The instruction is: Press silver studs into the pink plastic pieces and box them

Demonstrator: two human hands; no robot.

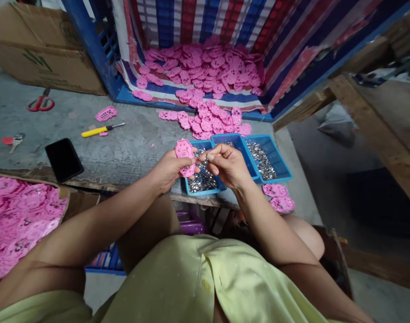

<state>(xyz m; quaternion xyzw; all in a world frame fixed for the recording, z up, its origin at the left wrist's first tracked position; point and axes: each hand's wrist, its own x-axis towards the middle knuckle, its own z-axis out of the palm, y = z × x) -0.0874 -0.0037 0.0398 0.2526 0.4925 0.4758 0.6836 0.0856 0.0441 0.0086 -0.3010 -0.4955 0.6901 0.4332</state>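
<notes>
Holding a pink plastic piece (184,154) up at centre frame, the left hand (169,169) has it clamped between thumb and fingers, face tilted toward the camera so its holes can be seen. The right hand (226,166) comes in just beside it, fingertips pinched together near the piece's edge, apparently on something tiny; whether a metal bit sits in that pinch I cannot tell, it is too small. Right underneath both hands sit three blue trays (240,143) side by side, filled with small shiny metal parts (261,159), close under the fingers so a pick is a short reach. Just right of the trays, two more pink pieces (278,197) lie stacked near the table edge. Above centre, a loose heap of the same pink pieces (208,119) spills out of a blue crate (90,40) lined with striped sheeting, which is tipped on its side so its contents slide toward the worker. At lower left, a cardboard box (65,195) holds a mass of pink pieces with metal showing in them. On the grey table at left lie a black phone (63,159), a yellow-handled tool (99,130), red scissors (40,103) and a lone pink piece (106,114), all well apart from the hands.
</notes>
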